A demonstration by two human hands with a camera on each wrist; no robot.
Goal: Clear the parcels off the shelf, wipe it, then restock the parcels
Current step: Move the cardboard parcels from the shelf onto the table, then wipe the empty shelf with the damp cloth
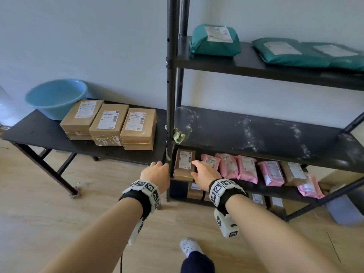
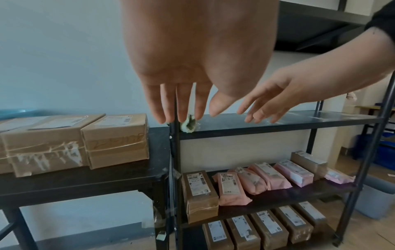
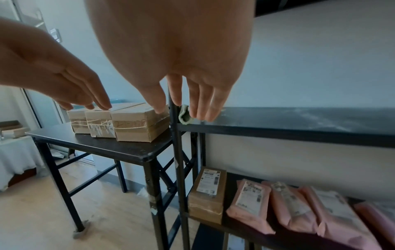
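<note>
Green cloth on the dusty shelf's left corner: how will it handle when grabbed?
The green cloth lies crumpled in a wad, so it is probably limp and will deform under a pinch. It looks light for its bulk. Sitting at the dusty shelf's edge beside the post, a sideways push might knock it off.

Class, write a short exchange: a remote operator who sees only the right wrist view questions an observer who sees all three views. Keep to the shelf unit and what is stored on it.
Operator: My view cuts off above the dusty shelf. Is anything stored higher up?
Observer: Yes. The upper shelf holds green parcels, lying flat with their labels up.
Operator: And below the pink parcels? I can barely see under that tier.
Observer: The bottom tier holds a row of brown boxes, side by side, labels facing up.
</note>
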